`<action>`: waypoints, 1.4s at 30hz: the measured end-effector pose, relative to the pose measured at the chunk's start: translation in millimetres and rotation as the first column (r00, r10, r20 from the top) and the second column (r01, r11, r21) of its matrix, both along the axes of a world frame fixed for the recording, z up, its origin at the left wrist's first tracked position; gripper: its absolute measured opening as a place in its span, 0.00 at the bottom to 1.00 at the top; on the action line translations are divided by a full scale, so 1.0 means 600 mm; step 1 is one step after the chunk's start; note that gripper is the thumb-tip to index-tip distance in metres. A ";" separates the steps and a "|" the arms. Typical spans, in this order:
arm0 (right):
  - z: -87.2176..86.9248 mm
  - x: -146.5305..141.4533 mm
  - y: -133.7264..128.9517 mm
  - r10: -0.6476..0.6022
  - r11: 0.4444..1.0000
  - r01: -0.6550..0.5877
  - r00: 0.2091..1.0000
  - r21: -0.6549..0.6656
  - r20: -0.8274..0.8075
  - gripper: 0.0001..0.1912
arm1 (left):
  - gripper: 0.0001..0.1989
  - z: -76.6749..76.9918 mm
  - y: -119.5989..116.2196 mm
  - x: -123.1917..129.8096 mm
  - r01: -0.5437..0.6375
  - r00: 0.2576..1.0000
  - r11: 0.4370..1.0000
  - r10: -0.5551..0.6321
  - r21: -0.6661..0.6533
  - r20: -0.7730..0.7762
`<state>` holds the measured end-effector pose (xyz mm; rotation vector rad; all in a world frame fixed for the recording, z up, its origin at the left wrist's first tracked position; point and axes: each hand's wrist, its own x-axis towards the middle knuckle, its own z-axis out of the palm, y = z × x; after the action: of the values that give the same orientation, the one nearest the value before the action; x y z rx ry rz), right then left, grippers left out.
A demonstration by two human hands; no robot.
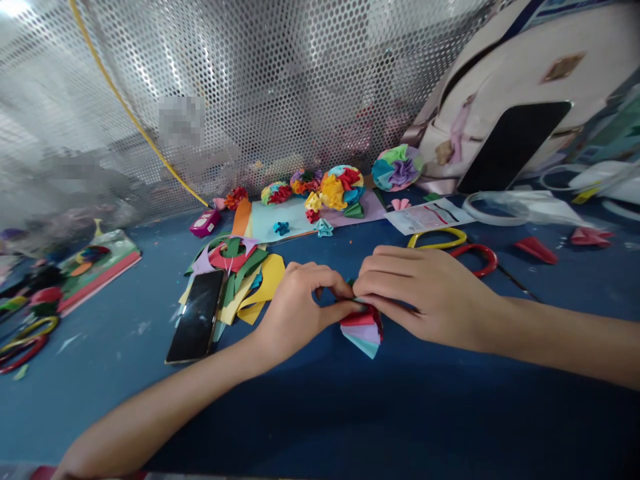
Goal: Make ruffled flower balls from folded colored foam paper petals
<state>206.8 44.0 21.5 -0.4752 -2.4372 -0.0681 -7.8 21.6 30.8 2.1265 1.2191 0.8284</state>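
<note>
Both hands meet over the blue table, pinching a small bunch of folded paper (363, 331) between their fingertips. Red, lilac and light blue layers fan out below the fingers; its upper part is mostly hidden. My left hand (305, 297) grips it from the left with thumb and forefinger closed. From the right, my right hand (425, 290) closes its fingers on the same bunch. Just beyond the right hand lie scissors with a yellow and a red handle loop (475, 257). Left of the left hand are coloured paper scraps (263, 287) and a black phone (197, 317).
Pleated paper flowers (343, 187) stand in a row along the perforated metal panel (280, 87). A beige backpack (520, 80) with a dark phone (515, 143) leaning on it fills the back right. A second pair of scissors (30, 343) lies at the far left.
</note>
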 end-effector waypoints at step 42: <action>-0.002 0.009 0.015 -0.025 0.937 -0.036 0.986 0.349 0.168 0.13 | 0.11 -0.006 0.010 -0.012 0.070 0.996 0.995 -0.066 -0.067 0.060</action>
<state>212.2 52.9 20.3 -0.3103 -2.5162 -0.5531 -14.8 27.5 27.3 2.0630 1.1236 0.8009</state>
